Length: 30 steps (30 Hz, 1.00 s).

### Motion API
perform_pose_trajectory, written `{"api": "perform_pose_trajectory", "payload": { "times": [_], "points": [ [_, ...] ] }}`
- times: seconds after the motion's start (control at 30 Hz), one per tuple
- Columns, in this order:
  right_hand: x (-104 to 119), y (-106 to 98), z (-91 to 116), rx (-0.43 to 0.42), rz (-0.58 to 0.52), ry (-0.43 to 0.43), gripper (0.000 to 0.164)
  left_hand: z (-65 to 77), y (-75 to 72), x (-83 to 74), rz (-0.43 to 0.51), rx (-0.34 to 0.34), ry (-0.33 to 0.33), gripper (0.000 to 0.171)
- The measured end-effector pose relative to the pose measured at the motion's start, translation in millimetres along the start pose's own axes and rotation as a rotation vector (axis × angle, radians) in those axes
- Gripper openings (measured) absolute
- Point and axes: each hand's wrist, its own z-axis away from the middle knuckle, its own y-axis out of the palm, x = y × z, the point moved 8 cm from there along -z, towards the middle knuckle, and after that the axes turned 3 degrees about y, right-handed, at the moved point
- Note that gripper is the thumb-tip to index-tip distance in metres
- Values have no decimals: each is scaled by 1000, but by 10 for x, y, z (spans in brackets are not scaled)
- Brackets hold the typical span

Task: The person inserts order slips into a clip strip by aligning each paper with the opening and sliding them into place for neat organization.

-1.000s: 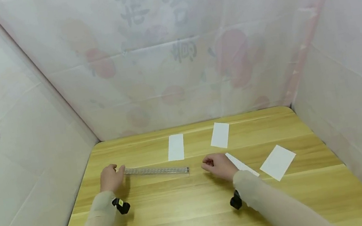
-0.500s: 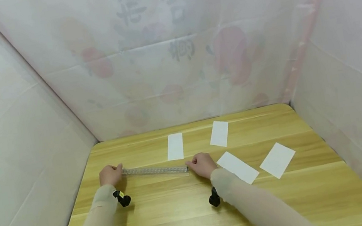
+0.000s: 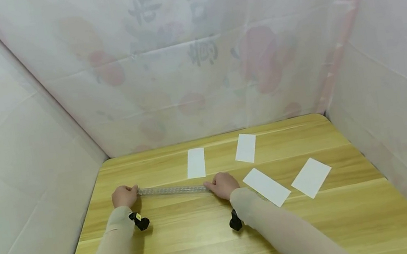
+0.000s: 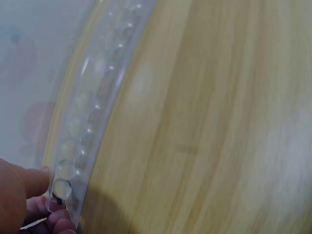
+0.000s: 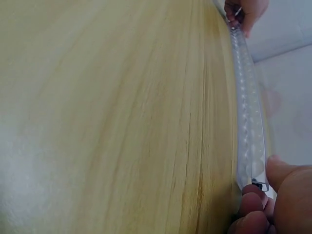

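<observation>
1. Pinching a clear plastic strip [image 3: 173, 190] by its ends are the fingers of our left hand [image 3: 124, 196] and right hand [image 3: 223, 185].
2. We have it over the left half of the bench [image 3: 189, 243].
3. White cards [image 3: 266, 187] lie near the bench's far edge and right of its middle.

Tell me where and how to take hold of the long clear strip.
Probably best by its two ends: bring one hand in from each outer side and pinch between thumb and fingers. The clear strip is long, narrow and runs crosswise before the person, so gripping both ends should help keep it level. The left hand and right hand pinch it there.
</observation>
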Motion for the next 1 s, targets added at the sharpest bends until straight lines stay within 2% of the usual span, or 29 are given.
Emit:
{"api": "perform_pose_trajectory", "payload": {
  "times": [0.2,0.47,0.7,1.0],
  "points": [
    [-23,-49,33,9,11,11,59,93,24,-75,30,19,-35,39],
    [-142,-100,90,14,19,34,60,212,124,-105,41,19,-19,39],
    [-236,-154,209,44,-29,60,58,313,191,-107,57,37,-13,34],
    [-327,-274,331,1,-24,60,57,405,311,-156,60,78,-32,39]
  ]
}}
